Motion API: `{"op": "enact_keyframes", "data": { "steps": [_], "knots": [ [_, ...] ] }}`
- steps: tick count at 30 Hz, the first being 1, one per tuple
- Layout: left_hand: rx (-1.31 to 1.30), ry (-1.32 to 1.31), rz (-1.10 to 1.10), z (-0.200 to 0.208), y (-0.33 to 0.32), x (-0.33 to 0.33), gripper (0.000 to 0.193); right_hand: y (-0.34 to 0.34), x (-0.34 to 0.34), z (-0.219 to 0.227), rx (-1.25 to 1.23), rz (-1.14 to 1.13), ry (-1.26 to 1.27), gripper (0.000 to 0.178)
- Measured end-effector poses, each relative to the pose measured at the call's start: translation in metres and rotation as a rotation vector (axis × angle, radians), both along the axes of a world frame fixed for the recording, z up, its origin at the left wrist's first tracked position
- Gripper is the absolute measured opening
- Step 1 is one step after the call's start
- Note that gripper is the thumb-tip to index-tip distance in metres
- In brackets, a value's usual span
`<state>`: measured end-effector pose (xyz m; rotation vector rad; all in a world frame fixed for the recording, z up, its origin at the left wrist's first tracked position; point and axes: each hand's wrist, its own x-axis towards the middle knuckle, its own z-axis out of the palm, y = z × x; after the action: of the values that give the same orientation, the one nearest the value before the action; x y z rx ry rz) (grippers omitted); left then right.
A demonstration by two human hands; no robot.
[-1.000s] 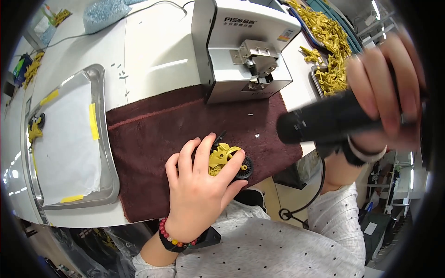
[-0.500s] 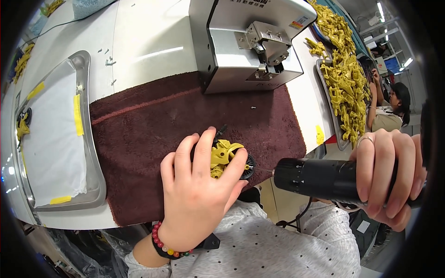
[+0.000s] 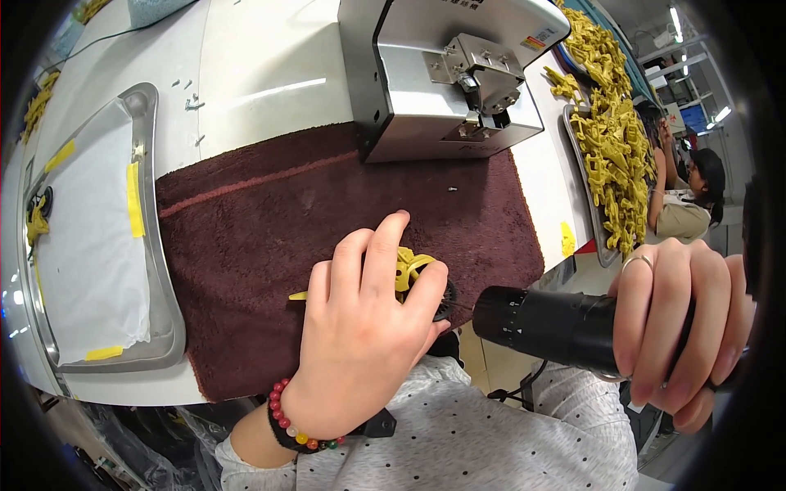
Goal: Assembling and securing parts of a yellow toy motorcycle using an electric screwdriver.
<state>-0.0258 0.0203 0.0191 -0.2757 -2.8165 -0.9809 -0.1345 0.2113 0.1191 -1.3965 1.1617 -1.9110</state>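
A small yellow toy vehicle (image 3: 404, 270) with a black spoked wheel (image 3: 447, 303), perhaps a motorcycle, lies on the dark maroon cloth. My left hand (image 3: 356, 327) is closed over it, thumb and forefinger beside the wheel, and covers most of its body. One thin yellow tip sticks out left of my fingers. Wrapped round a black electric screwdriver (image 3: 544, 326) is my right hand (image 3: 675, 323). The tool lies nearly level, its thin bit pointing left at the wheel; whether the tip touches a screw is too small to tell.
A silver screw-feeding machine (image 3: 409, 90) stands at the cloth's (image 3: 262, 245) far edge, with one loose screw (image 3: 452, 189) before it. More screws (image 3: 193, 104) lie on the white table. A paper-lined metal tray (image 3: 168, 270) is at left, heaped yellow parts (image 3: 610, 155) at right, a co-worker (image 3: 688, 204) beyond.
My left hand and the toy have shifted slightly right and turned; a yellow tip now shows left of the fingers. The screwdriver has moved slightly left and down, its head nearer the wheel.
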Motion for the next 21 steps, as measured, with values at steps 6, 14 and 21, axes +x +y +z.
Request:
{"op": "enact_keyframes", "data": {
  "steps": [6,14,21],
  "knots": [
    [-0.023,0.001,0.010,-0.004,0.000,0.001,0.053,-0.008,0.007,-0.008,-0.048,-0.038,0.008,0.036],
    [-0.038,0.003,0.007,-0.005,0.000,0.000,0.057,-0.027,0.015,-0.005,0.031,-0.168,-0.027,0.036],
    [-0.018,-0.009,0.019,-0.001,0.003,0.000,0.057,-0.027,0.011,0.007,0.173,-0.060,0.045,0.024]
  ]
}}
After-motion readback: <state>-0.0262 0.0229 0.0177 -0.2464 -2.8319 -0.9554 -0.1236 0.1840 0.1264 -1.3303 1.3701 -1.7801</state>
